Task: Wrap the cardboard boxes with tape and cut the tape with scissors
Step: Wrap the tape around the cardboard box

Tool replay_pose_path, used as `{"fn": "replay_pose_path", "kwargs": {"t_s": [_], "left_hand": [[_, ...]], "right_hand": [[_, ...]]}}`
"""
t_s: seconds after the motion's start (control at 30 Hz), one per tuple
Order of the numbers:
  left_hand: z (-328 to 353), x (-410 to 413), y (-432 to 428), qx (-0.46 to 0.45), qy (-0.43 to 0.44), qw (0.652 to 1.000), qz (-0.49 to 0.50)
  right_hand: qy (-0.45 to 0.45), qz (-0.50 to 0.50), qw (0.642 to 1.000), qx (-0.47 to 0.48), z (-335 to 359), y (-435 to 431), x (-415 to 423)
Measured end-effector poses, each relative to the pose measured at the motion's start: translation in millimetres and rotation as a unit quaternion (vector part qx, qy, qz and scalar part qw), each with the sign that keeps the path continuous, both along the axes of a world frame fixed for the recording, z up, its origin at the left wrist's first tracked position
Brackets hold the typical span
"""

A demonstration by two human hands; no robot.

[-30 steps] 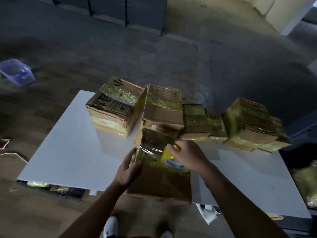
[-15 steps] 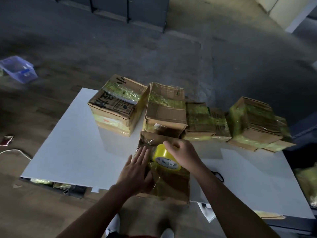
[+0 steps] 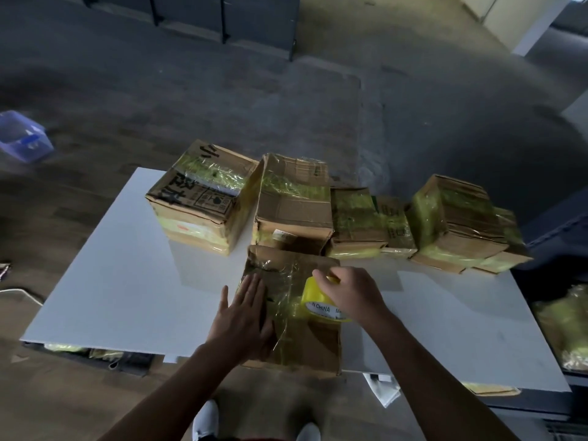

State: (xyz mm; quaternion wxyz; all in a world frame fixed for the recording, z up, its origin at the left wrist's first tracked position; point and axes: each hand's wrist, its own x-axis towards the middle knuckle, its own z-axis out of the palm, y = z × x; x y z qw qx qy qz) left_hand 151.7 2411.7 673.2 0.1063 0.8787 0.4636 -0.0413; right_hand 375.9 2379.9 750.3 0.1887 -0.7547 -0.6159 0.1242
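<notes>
One tape roll [image 3: 315, 299] sits under right hand [image 3: 353, 291].

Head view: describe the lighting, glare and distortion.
Head view: dim, the white table brightest; glare streaks on film over the near box; print on the tape roll legible; wide-angle bending curves the floor edges; far-right boxes smeared.

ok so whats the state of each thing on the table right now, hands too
near box, lying flat on the table, partly covered in tape
left hand, fingers straight, pressing flat on the near box
right hand, curled round the tape roll
tape roll, yellow, on edge on the near box
back boxes, closed, banded with yellow tape, in a row
</notes>
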Motion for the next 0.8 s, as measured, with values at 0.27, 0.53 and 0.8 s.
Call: {"fn": "replay_pose_path", "kwargs": {"t_s": [0.27, 0.53, 0.8], "left_hand": [[-2, 43, -18, 0.014, -0.061, 0.998, -0.015], [-10, 42, -17, -0.007, -0.018, 1.000, -0.024], [-2, 44, -18, 0.014, -0.039, 0.998, -0.043]], "right_hand": [[0.007, -0.008, 0.999, -0.033, -3, 8, -6], [0.221, -0.012, 0.975, -0.025, -11, -19, 12], [-0.016, -0.007, 1.000, -0.014, 11, -25, 38]]}}
